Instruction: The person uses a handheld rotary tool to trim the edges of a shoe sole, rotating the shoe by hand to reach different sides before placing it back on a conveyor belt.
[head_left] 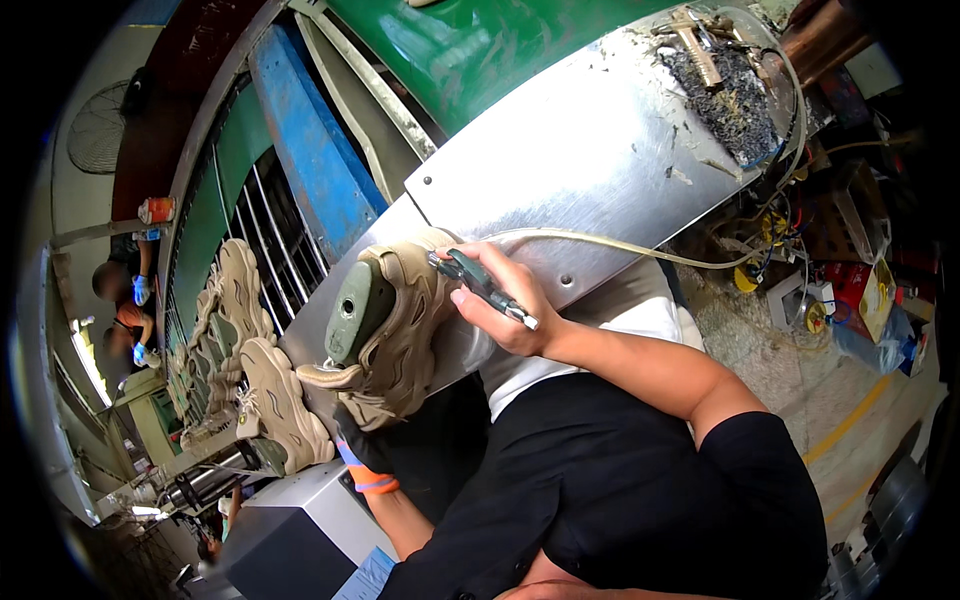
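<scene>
A beige sneaker (405, 330) with a chunky sole lies tilted on the metal bench, a green shoe last (358, 310) filling its opening. My left hand (362, 452), in a black glove with an orange cuff, grips the shoe from its near lower side; its fingertips are partly hidden. In my bare right hand (510, 305) is a small dark green and black hand tool (480, 285) with a pale tip, held close against the shoe's upper side. A translucent hose (600, 236) runs away to the right from beside this hand; where it joins is hidden.
More beige shoes (283, 400) line the wire rack at left, beside a blue panel (310, 135). Dried residue and a metal tool (697, 50) lie on the bench's (560, 160) far right end. Cables and boxes clutter the floor at right. Other people with blue gloves are far left.
</scene>
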